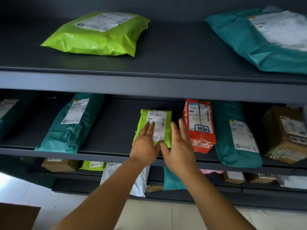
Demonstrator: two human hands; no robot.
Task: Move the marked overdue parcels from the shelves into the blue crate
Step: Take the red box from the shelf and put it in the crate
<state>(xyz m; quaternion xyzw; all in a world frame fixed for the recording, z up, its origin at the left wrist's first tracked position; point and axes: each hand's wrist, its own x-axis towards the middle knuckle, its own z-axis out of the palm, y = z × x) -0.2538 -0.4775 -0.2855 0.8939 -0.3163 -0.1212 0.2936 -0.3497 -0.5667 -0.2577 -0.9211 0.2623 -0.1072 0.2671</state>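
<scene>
A red box parcel (199,125) stands on the middle shelf (116,153), with a blue-outlined handwritten mark on its white label. Left of it lies a small lime-green parcel (167,128) with a white label. My left hand (146,143) lies flat on the green parcel, fingers straight. My right hand (180,146) is open with fingers spread, between the green parcel and the red box, its thumb at the green parcel's lower edge. The blue crate is out of sight.
The middle shelf also holds teal bags (69,125) (232,135) and a brown carton (285,135). On the top shelf (166,63) lie a lime bag (98,35) and a teal bag (259,37). Lower shelves hold several boxes and bags. A brown cardboard corner (16,216) shows bottom left.
</scene>
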